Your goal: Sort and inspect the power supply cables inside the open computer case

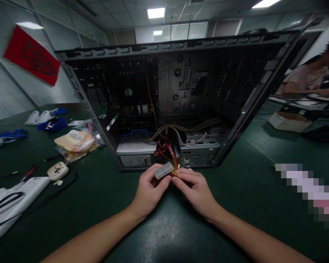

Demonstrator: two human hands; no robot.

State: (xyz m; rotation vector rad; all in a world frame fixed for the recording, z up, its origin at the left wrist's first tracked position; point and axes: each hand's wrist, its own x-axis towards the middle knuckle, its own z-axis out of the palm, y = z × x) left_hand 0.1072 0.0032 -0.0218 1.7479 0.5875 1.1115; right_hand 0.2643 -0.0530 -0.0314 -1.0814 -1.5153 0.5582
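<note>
An open computer case (178, 45) stands on the table before me, its inside facing me. At its lower front edge my left hand (150, 186) pinches a wide whitish power connector (163, 170). Red, yellow and black cables (171, 153) run from it back into the case. Fingers of my right hand (196, 190) are closed on the cable bundle just behind the connector, almost touching the left fingertips. Behind the left hand, the power supply (134, 160) sits in the case's lower left corner. A metal drive bay (200, 156) is at the lower right.
On the left lie a tissue pack (75, 140), a beige power adapter (57, 171), a white power strip (19, 204) with a black cord, and blue-white gloves (9, 135). To the right are an open cardboard box (290, 121) and a seated person (304, 78).
</note>
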